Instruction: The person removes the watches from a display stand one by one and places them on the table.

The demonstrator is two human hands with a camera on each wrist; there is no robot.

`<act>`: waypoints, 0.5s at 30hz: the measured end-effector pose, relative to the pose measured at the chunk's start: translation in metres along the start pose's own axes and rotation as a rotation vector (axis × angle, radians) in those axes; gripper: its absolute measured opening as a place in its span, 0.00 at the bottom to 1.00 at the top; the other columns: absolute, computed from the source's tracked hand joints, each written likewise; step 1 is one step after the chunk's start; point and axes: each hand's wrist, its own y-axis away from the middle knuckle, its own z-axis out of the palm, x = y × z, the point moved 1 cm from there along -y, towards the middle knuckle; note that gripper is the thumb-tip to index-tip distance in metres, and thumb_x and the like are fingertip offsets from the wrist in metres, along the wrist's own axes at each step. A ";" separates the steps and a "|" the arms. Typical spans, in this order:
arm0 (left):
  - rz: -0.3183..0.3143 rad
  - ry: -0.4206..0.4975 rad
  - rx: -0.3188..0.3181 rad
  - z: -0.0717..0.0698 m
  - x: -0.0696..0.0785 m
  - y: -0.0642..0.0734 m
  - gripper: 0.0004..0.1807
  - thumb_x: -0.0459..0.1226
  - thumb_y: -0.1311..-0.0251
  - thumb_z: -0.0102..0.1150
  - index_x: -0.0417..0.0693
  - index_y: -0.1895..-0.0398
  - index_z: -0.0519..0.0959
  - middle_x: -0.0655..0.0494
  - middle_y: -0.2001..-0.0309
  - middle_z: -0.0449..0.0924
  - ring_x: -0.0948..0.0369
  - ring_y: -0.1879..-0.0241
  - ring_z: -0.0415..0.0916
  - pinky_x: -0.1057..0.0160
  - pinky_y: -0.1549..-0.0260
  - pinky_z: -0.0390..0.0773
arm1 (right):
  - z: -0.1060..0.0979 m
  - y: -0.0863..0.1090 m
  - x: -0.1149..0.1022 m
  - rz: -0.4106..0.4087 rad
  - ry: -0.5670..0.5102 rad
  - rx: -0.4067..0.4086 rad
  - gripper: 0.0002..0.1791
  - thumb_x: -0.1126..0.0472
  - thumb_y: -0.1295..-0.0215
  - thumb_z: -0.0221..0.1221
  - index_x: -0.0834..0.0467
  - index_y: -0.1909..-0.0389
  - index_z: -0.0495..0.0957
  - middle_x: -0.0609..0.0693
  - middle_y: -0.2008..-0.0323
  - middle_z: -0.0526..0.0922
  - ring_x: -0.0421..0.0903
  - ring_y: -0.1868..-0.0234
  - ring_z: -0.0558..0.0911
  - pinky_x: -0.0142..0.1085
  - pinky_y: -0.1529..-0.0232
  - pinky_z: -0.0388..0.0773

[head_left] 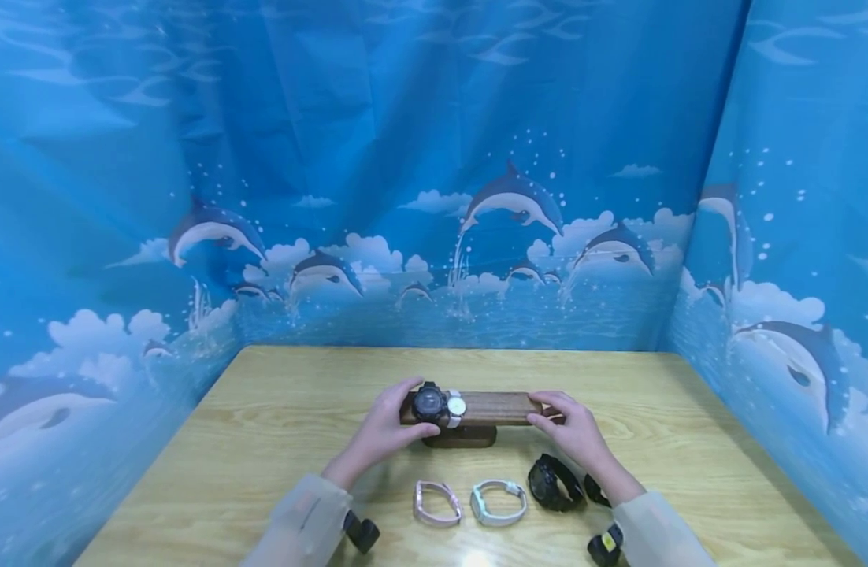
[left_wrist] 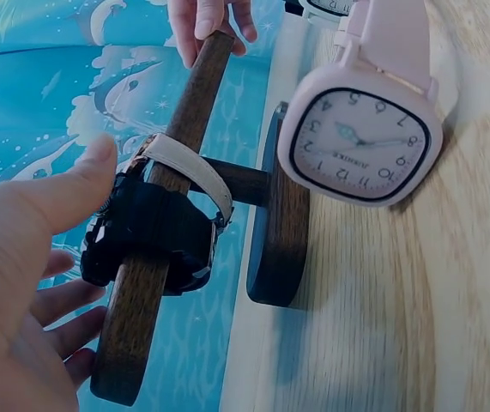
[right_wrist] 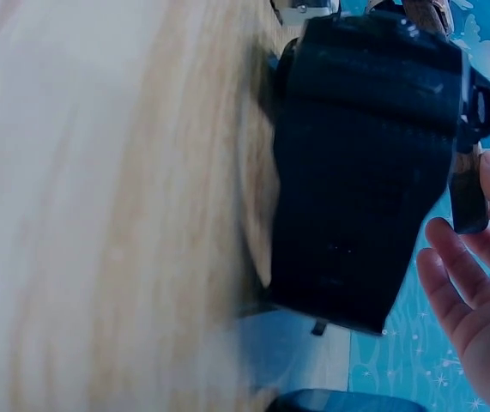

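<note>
A dark wooden T-shaped watch stand (head_left: 505, 407) stands on the table, its bar level. Toward the bar's left end a black wristwatch (head_left: 428, 402) is strapped round it, beside a white-strapped watch (head_left: 456, 405) with a pale dial. My left hand (head_left: 387, 429) holds the black watch between thumb and fingers; in the left wrist view the thumb (left_wrist: 99, 159) lies against its case and some fingertips are hidden behind it. At the bar's right end, my right hand (head_left: 572, 429) pinches the wood with thumb and fingers, its other fingers loosely extended in the right wrist view.
In front of the stand lie a pink watch (head_left: 437, 504), a pale mint watch (head_left: 498, 502) and a large black watch (head_left: 553, 482). Another dark watch (head_left: 595, 490) is partly hidden by my right wrist. Blue dolphin-printed curtains (head_left: 420, 197) enclose the wooden table (head_left: 299, 378).
</note>
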 end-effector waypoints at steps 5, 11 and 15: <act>0.023 -0.008 0.025 0.002 0.001 0.000 0.43 0.47 0.63 0.74 0.41 0.41 0.69 0.46 0.44 0.73 0.49 0.45 0.69 0.46 0.43 0.66 | 0.000 0.000 0.000 -0.013 -0.001 0.001 0.18 0.64 0.45 0.65 0.62 0.52 0.79 0.57 0.53 0.79 0.48 0.62 0.80 0.34 0.63 0.81; 0.024 -0.037 0.031 0.005 0.001 -0.001 0.43 0.47 0.64 0.74 0.41 0.41 0.70 0.47 0.45 0.74 0.50 0.46 0.70 0.44 0.42 0.63 | 0.000 0.001 0.000 -0.012 -0.003 0.005 0.18 0.63 0.45 0.65 0.61 0.52 0.79 0.56 0.53 0.80 0.47 0.63 0.80 0.33 0.63 0.80; 0.010 -0.055 0.016 0.006 0.001 -0.003 0.43 0.48 0.63 0.73 0.42 0.41 0.69 0.48 0.44 0.73 0.51 0.45 0.69 0.45 0.40 0.61 | 0.000 0.000 0.000 -0.015 -0.007 0.005 0.18 0.63 0.45 0.65 0.61 0.52 0.79 0.56 0.53 0.80 0.47 0.63 0.80 0.32 0.63 0.80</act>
